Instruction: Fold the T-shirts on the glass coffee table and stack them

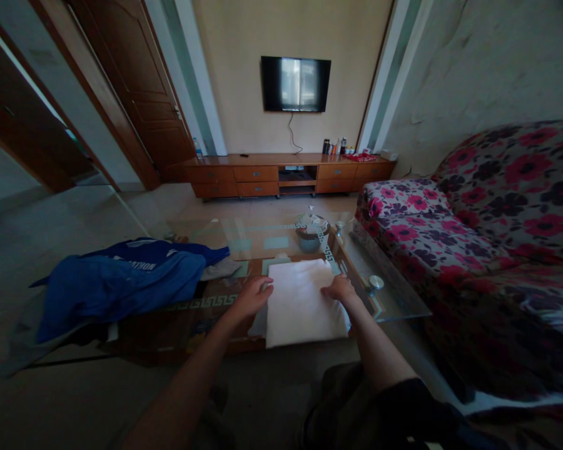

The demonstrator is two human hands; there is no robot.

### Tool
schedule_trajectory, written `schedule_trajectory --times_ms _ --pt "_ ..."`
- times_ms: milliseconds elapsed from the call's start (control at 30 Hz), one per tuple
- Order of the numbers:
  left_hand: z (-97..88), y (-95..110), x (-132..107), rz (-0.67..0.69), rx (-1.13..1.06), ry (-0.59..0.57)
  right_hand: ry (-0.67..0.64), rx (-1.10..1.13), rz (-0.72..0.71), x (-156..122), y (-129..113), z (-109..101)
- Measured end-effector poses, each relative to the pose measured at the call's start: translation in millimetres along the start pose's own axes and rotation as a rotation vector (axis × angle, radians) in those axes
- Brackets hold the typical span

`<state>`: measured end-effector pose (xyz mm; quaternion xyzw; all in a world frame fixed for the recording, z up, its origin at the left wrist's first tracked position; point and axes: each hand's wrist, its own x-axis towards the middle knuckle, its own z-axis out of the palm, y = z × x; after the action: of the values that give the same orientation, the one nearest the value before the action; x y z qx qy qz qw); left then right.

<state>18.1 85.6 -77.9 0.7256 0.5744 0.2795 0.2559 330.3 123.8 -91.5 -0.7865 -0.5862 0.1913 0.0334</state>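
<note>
A white cloth (303,306), folded into a flat rectangle, lies on the near side of the glass coffee table (403,307). At its left edge is my left hand (253,295), thumb and fingers curved but apart, fingertips touching the edge. My right hand (340,289) grips the right edge, its thumb on top of the fabric; its other fingers are partly hidden. To the left, a loose pile of blue clothes (122,281) with white lettering drapes over the table, and grey fabric (21,350) hangs below it.
A basket (312,242) with crumpled paper stands toward the table's far side. A flower-patterned sofa (413,231) borders the right. Beyond are a wooden TV cabinet (258,175) with bottles (333,147) on it, a wall-mounted television (295,84) and a brown door (136,87).
</note>
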Motion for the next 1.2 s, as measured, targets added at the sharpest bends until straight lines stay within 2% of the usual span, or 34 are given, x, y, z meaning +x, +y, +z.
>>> schedule_trajectory --times_ms 100,233,467,733,833,933,1000,1100,1200 --pt "-2.4 4 -12 -0.030 -0.071 0.001 -0.057 0.017 0.017 -3 3 -3" --pt "0.2 7 -16 -0.044 -0.109 -0.029 -0.113 0.039 0.020 0 4 -4" --pt "-1.9 14 -14 0.000 -0.049 -0.069 -0.099 0.084 0.041 5 0 -1" --pt "-3.5 17 -16 -0.004 -0.030 -0.105 -0.163 0.309 0.002 -4 -4 -14" --pt "-1.3 16 -17 -0.007 -0.034 -0.116 -0.284 0.528 0.046 -10 -3 -17" --pt "0.0 15 -18 -0.001 -0.016 -0.142 -0.492 0.858 0.070 -13 -1 -18" --pt "-0.1 14 -19 0.005 0.004 -0.167 -0.618 1.000 0.065 -13 0 -18" --pt "-1.4 14 -20 0.016 0.020 -0.210 -0.752 1.091 0.123 -9 2 -17" --pt "-2.4 13 -21 0.017 0.035 -0.242 -0.811 1.089 0.178 -8 4 -14"
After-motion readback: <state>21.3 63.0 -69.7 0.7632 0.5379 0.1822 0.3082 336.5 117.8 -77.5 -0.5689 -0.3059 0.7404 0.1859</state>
